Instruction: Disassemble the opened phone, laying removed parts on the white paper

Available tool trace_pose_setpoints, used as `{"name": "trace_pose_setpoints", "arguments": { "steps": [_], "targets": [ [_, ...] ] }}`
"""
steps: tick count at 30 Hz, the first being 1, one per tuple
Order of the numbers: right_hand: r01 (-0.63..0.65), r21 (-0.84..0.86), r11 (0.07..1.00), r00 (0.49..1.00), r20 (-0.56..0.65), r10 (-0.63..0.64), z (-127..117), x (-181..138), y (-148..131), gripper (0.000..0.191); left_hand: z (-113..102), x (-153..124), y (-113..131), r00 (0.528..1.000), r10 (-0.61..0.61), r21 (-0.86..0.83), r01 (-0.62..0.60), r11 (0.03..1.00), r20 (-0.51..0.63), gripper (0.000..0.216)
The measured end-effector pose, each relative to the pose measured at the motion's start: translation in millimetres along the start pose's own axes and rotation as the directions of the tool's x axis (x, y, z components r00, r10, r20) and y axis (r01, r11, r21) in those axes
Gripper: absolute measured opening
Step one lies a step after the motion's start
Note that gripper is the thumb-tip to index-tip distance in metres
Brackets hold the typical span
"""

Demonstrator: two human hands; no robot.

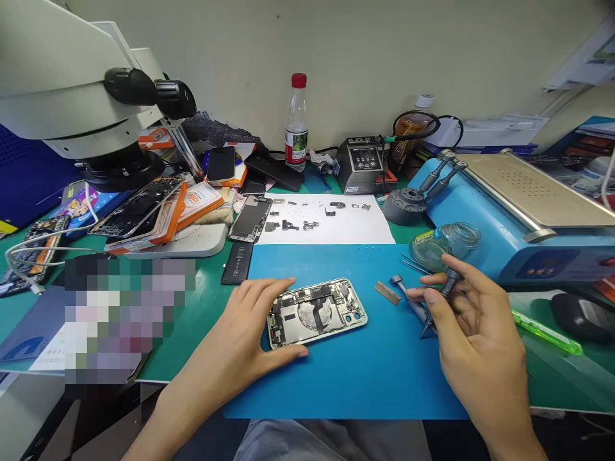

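An opened phone body (317,312) with its insides showing lies on the blue mat (346,378). My left hand (250,326) grips its left end, thumb below and fingers over the top edge. My right hand (468,320) is closed on a dark screwdriver (444,294), tip pointing down to the mat, to the right of the phone. A second screwdriver (406,296) and a small grey strip (387,292) lie on the mat between phone and right hand.
A white sheet (331,230) with several small parts lies behind the mat, next to a black battery (237,263). A microscope (86,96) and stacked phones stand left. A blue heating machine (519,211), glass jar (449,240), tweezers (413,262), bottle (296,121) and soldering station (362,163) are at the right and back.
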State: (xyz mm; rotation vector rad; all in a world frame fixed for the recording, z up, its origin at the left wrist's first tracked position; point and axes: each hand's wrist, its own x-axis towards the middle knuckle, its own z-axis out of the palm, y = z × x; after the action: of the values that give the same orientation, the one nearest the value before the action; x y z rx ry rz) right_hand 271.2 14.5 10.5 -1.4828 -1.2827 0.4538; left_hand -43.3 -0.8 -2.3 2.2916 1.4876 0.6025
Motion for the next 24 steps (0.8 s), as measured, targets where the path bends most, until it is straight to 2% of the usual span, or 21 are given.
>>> {"name": "trace_pose_setpoints", "arguments": {
  "steps": [5, 8, 14, 17, 20, 22, 24],
  "targets": [
    [0.14, -0.067, 0.988, 0.988, -0.062, -0.144, 0, -5, 2, 0.053, -1, -5, 12, 1.0, -0.028, 0.072, 0.028, 0.997, -0.003, 0.081],
    [0.215, -0.152, 0.965, 0.973, -0.057, -0.226, -1, -10, 5, 0.054, 1, -7, 19, 0.999, -0.031, 0.1, 0.033, 0.994, -0.027, 0.078],
    [0.38, -0.276, 0.883, 0.919, 0.007, -0.393, -2, -12, 5, 0.046, 24, -5, 38, 0.979, 0.006, 0.184, 0.032, 0.982, -0.203, 0.058],
    [0.424, -0.348, 0.836, 0.896, 0.023, -0.444, -1, -12, 0, 0.046, 25, -5, 40, 0.971, 0.012, 0.174, 0.031, 0.984, -0.24, 0.057],
    [0.418, -0.398, 0.817, 0.898, 0.045, -0.438, 0, -13, -3, 0.042, 9, -9, 29, 0.975, -0.053, 0.141, 0.084, 0.986, -0.215, 0.078],
    [0.417, -0.407, 0.812, 0.899, 0.053, -0.435, 0, -14, -3, 0.039, -4, -12, 19, 0.992, -0.042, 0.117, 0.057, 0.992, -0.123, 0.086],
    [0.428, -0.416, 0.802, 0.893, 0.06, -0.446, 0, -14, -2, 0.038, -11, -15, 14, 1.0, -0.003, 0.073, 0.004, 0.997, -0.017, 0.084]
  ]
}}
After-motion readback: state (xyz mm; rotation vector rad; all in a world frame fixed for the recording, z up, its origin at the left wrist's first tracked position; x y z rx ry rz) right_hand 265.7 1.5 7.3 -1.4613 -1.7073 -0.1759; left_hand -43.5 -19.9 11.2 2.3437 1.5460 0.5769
